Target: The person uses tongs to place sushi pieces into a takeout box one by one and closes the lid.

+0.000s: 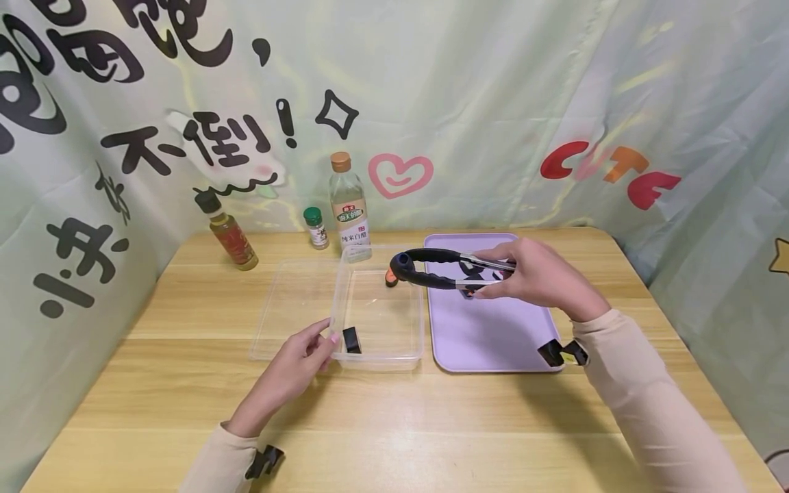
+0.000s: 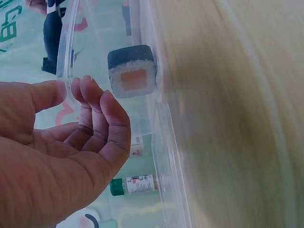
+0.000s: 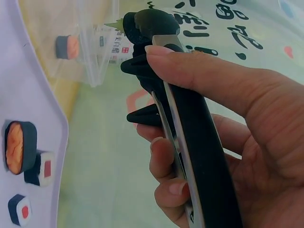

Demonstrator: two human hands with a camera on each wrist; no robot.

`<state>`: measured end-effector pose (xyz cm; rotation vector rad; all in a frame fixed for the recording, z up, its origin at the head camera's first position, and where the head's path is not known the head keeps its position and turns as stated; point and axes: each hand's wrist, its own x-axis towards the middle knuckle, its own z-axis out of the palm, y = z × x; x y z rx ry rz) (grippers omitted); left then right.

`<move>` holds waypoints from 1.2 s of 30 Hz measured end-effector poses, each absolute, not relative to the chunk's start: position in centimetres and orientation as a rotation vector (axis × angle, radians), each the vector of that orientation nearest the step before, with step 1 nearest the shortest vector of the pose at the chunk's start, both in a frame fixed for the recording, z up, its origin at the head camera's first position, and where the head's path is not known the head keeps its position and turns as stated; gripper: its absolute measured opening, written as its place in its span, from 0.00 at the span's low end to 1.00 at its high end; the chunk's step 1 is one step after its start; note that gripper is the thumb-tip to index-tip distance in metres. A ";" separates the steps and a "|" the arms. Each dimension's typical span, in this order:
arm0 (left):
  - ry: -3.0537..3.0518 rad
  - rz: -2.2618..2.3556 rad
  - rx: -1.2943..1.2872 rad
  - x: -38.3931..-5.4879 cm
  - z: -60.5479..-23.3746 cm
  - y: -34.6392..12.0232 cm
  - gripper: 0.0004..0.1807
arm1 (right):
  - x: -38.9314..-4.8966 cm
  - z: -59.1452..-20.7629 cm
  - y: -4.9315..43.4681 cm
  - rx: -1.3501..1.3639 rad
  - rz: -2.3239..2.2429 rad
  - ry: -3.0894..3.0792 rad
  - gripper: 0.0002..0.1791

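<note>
My left hand (image 1: 302, 359) pinches the near left rim of a clear plastic box (image 1: 379, 357), thumb on one side and fingers on the other. Inside lies a black-wrapped toy sushi piece (image 2: 132, 71) with white rice and an orange centre. An orange-topped sushi piece (image 1: 391, 277) sits farther back in the box. In my right hand (image 1: 542, 277) is a pair of black and metal tongs (image 3: 194, 128), held level above the box's right rim. A dark rounded piece (image 3: 152, 23) is at their far end, a green leafy edge beside it; its kind is unclear.
The lilac tray (image 1: 493, 342) right of the box carries several sushi pieces (image 3: 21, 147), partly hidden by my right hand. A clear flat lid (image 1: 277, 308) lies left of the box. Behind stand an oil bottle (image 1: 234, 239), a green-capped shaker (image 1: 316, 229) and a vinegar bottle (image 1: 349, 205).
</note>
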<state>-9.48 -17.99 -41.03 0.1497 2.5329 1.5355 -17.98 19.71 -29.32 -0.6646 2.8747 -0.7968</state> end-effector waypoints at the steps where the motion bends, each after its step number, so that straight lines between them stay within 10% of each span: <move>1: 2.530 1.535 0.149 -9.5 -41.0 -18.0 0.30 | -18.0 -29.3 19.5 -0.666 -0.800 2.872 0.35; 36: 2.559 1.509 0.132 -9.6 -41.2 -17.8 0.28 | -19.0 -29.7 16.2 -0.703 -0.881 2.814 0.40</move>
